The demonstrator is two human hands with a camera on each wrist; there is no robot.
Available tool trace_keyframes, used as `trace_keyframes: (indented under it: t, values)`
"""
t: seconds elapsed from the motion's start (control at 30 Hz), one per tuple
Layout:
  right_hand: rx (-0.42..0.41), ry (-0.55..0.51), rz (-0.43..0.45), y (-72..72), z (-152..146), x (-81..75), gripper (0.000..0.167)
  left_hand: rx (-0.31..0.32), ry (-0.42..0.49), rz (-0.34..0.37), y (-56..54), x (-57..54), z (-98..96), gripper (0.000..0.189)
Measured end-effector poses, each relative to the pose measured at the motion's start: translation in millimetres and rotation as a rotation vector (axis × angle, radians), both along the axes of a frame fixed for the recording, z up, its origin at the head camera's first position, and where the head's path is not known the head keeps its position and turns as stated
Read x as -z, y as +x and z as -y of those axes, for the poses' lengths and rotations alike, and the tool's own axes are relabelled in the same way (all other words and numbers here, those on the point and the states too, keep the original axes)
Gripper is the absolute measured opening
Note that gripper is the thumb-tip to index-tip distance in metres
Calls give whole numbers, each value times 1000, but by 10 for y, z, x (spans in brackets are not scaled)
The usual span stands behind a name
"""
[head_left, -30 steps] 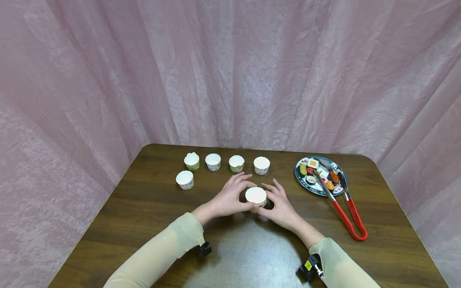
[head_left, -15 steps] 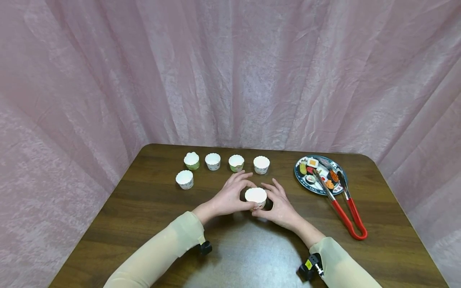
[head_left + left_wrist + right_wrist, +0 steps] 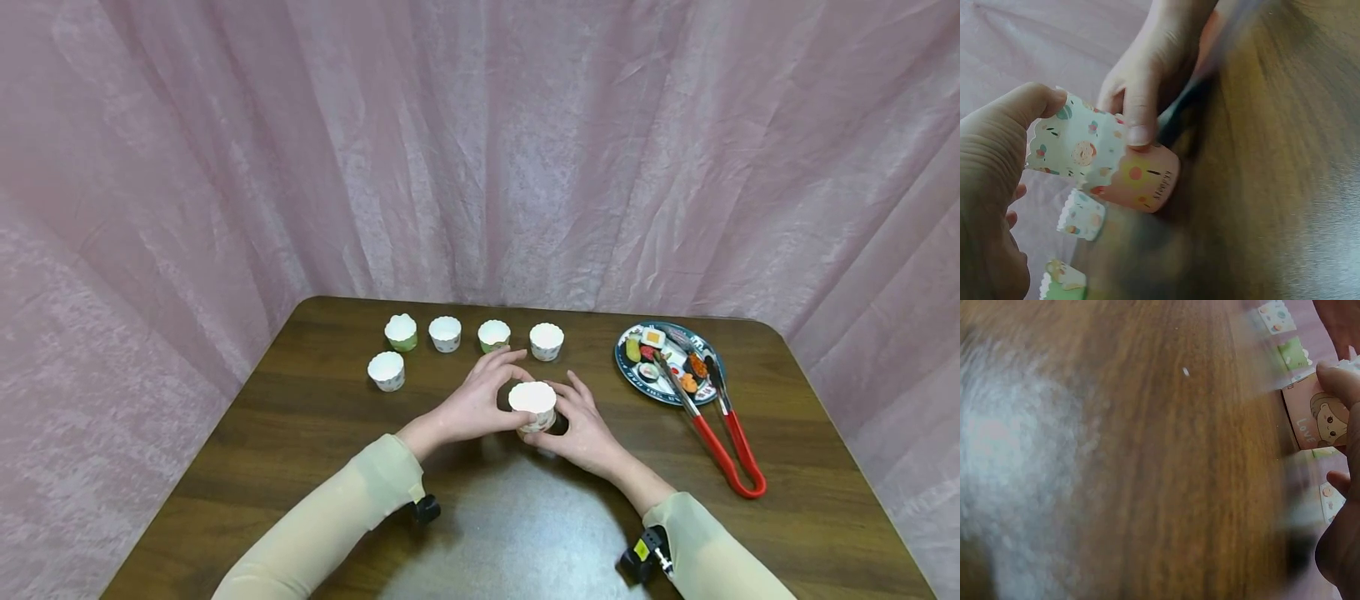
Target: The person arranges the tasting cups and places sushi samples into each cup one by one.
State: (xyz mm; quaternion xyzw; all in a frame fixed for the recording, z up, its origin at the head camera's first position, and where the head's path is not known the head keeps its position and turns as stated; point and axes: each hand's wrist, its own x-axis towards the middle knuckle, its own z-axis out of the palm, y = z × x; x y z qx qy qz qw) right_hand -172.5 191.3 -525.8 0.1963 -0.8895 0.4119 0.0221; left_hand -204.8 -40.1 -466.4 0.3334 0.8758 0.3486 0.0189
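Observation:
A white patterned paper baking cup [image 3: 1079, 140] stands partly inside a pink paper baking cup [image 3: 1138, 178], its scalloped rim well above the pink one. My left hand [image 3: 480, 402] pinches the white cup near its rim, thumb on the near side. Lower down, my right hand [image 3: 583, 437] holds the pink cup, thumb against its wall. The right wrist view shows a drawn face and lettering on the pink cup [image 3: 1319, 419]. Its base appears to rest on the table.
Several baking cups line the back, including a green one [image 3: 493, 335] and a white one [image 3: 546, 342]; another white cup [image 3: 387, 372] sits left. At right, a blue-rimmed plate [image 3: 624, 367] bears sushi pieces, with red-handled tongs [image 3: 720, 454] lying across it on the wooden table [image 3: 300, 467].
My left hand has risen slightly, drawing the white cup upward so more of its wall shows above the pink cup. My right thumb has shifted a little; the right arm is nearly still.

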Motion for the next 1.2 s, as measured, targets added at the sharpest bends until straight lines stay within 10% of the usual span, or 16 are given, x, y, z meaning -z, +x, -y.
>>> trace_keyframes:
  t: [0.3, 0.83, 1.2]
  values:
    - [-10, 24, -24, -24, 3, 31, 64, -7, 35, -55, -96, -319, 194, 47]
    - [-12, 38, -49, -15, -25, 26, 54, -217, -71, -135, -330, -722, 1020, 47]
    - [-12, 49, -34, 4, -16, 47, 60, -275, -249, -205, -508, -358, 1249, 52]
